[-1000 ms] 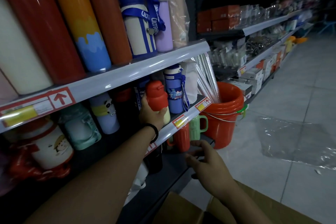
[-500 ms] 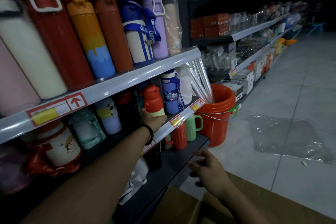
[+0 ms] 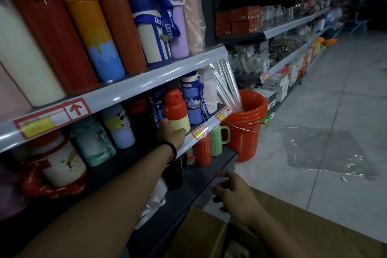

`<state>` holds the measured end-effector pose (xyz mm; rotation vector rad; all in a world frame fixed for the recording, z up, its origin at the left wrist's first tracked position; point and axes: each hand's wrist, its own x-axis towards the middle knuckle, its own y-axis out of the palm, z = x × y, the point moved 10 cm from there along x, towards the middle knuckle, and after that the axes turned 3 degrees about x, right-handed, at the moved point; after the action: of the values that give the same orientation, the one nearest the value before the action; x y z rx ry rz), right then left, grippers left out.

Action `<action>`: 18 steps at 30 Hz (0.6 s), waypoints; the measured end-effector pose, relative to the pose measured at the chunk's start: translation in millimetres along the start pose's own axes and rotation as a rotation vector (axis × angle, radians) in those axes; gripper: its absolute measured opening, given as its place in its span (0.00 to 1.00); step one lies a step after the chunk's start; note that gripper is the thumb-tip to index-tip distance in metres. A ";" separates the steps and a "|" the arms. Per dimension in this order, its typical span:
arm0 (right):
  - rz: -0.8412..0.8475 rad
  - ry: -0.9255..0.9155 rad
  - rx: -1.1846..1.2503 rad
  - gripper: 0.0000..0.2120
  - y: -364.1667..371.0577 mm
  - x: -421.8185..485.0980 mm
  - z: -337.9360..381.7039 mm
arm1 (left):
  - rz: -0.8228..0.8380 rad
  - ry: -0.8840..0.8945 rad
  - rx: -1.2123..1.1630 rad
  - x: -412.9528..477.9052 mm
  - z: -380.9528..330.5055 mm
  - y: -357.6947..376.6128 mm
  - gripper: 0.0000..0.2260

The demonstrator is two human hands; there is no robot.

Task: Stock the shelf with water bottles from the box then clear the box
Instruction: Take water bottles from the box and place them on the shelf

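Observation:
A small bottle with a red lid and pale yellow body [image 3: 177, 111] stands upright on the middle shelf [image 3: 206, 130], near its front edge. My left hand [image 3: 170, 134] grips its lower part from the left; a black band circles that wrist. Next to it on the right stands a blue bottle with a strap [image 3: 192, 98]. My right hand [image 3: 234, 192] hovers with loosely curled fingers, holding nothing, above the open cardboard box [image 3: 272, 234] at the bottom of the view. The box's inside is dark and its contents are hidden.
Tall flasks [image 3: 90, 27] fill the upper shelf. Red and green mugs [image 3: 206, 146] stand on the dark bottom shelf. An orange bucket [image 3: 245, 125] with clear tubes sits on the tiled floor, and a clear plastic sheet [image 3: 326, 148] lies to its right.
My left hand has slid lower on the red-lidded bottle, which now stands on the shelf. My right hand has drifted slightly down and back toward the box.

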<state>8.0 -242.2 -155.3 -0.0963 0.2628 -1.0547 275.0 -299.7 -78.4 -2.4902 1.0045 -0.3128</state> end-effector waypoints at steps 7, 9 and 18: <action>0.003 -0.049 -0.046 0.13 -1.9 -4.7 12.3 | 0.490 0.143 0.130 -99.8 -19.8 28.8 0.14; 0.008 -0.051 -0.070 0.10 -3.3 -9.5 12.6 | 0.616 0.173 0.279 -132.1 -15.2 31.1 0.14; 0.114 0.265 -0.153 0.10 -21.1 -35.8 -81.7 | 0.997 0.238 0.721 -235.1 54.6 63.0 0.13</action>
<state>-47.7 -217.7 -223.7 -0.0773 0.5829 -0.9320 89.5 -158.4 -167.0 -1.1485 1.6971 -0.5157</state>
